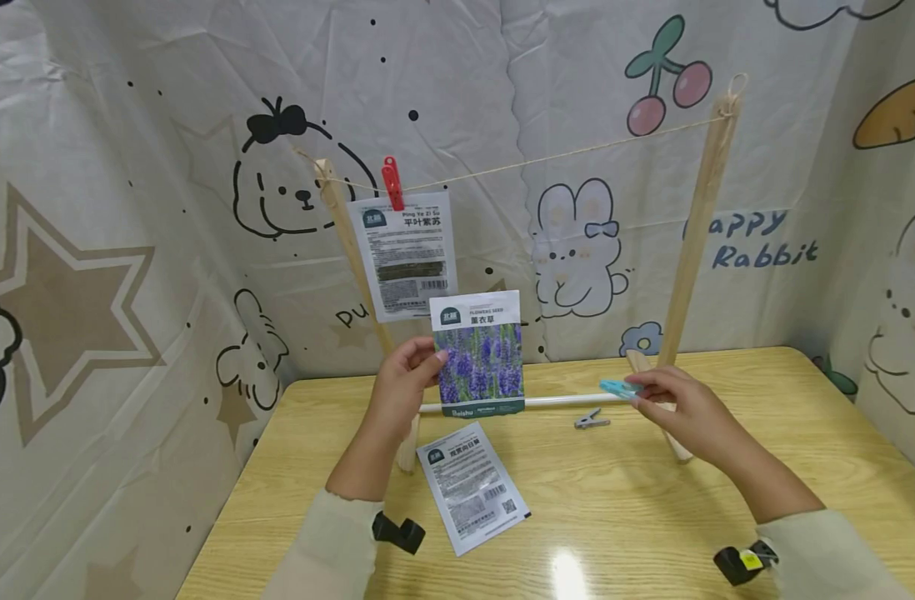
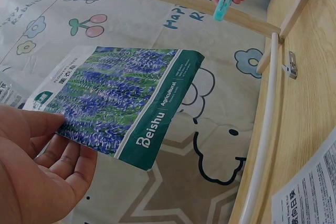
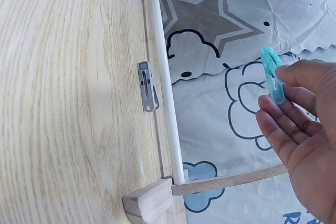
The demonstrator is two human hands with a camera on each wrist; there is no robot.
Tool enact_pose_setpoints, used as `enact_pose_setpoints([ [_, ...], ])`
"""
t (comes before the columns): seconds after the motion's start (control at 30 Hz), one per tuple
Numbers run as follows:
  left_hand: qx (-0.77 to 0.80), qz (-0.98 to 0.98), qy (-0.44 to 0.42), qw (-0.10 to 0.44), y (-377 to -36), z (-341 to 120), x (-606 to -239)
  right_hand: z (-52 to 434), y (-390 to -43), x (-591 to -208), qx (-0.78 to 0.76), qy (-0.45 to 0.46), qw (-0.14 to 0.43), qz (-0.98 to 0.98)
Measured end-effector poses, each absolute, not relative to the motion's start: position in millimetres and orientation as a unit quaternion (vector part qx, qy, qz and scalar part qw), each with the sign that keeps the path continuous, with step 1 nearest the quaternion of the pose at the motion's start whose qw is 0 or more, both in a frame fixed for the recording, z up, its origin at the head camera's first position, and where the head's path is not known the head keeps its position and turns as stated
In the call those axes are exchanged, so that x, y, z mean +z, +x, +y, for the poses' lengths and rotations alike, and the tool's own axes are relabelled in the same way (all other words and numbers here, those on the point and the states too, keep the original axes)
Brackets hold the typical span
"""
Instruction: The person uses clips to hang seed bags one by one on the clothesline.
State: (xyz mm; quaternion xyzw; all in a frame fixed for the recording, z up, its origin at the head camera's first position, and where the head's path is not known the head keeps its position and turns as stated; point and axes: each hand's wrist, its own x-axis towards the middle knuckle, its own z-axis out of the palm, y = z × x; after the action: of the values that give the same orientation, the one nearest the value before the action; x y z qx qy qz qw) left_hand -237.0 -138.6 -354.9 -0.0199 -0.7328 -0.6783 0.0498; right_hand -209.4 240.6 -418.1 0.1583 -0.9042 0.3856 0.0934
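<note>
My left hand pinches a lavender seed packet by its left edge and holds it upright above the table; the same packet fills the left wrist view with my thumb on it. My right hand pinches a turquoise clothespin just above the white rod. In the right wrist view that clothespin sits between thumb and fingertips. A grey clothespin lies on the table. A string spans two wooden posts, with a white packet hung by a red clothespin.
Another white seed packet lies flat on the wooden table in front of me. The left post and right post stand on wooden feet. Cartoon-print cloth walls the table on three sides.
</note>
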Motion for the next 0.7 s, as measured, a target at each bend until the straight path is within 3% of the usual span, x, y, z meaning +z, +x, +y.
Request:
enact_pose_setpoints([
  [0.7,-0.69,-0.721,-0.036,0.054,-241,-135,-344,242,-209,-402,0.384,0.18,0.158,-0.892],
])
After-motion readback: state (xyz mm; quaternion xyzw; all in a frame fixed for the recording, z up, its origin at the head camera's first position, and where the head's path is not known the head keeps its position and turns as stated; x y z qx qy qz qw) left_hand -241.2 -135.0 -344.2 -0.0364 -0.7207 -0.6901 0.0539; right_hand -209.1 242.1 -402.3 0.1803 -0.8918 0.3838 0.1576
